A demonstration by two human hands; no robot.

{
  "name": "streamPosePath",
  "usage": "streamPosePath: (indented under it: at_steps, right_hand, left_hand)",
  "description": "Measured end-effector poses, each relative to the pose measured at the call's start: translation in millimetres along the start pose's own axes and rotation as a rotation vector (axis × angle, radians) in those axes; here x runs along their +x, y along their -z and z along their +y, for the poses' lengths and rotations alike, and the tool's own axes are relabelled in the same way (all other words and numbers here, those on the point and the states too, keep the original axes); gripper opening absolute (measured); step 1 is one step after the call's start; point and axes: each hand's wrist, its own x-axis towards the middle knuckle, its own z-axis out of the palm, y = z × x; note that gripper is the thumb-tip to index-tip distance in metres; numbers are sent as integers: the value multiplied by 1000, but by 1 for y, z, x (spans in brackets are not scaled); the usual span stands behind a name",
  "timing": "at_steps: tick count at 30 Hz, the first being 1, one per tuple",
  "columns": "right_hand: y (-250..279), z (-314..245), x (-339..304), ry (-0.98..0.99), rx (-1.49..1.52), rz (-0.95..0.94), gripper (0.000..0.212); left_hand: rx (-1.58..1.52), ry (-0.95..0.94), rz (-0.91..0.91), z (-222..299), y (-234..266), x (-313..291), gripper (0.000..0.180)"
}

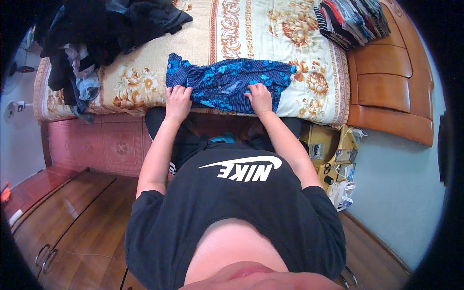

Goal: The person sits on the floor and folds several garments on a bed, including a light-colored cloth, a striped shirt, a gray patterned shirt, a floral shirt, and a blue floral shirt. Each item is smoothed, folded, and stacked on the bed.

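Observation:
A dark blue garment with bright blue flowers and thin stripes lies in a long, folded strip along the bed's near edge. At its near left corner, my left hand bends its fingers over the cloth and grips it. My right hand is closed on the fabric toward the right end, fingers curled and thumb against the cloth. Creases run across the middle of the garment between the two hands. The fingertips are partly hidden, and the garment's exact kind cannot be made out.
The bed is covered by a cream floral bedspread. A heap of dark clothes lies at far left, a stack of folded clothes at far right. A brown headboard stands at right, beside a cluttered nightstand.

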Motion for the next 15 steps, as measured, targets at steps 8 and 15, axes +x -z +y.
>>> streamPosePath:
  at_steps: [8,15]
  right_hand:
    - [-3,8,-8,176,-6,-48,11]
    - [36,-2,-4,-16,284,182,6]
  left_hand:
    - [60,28,-190,-25,10,3,14]
    - [-145,-128,-286,-39,29,6,28]
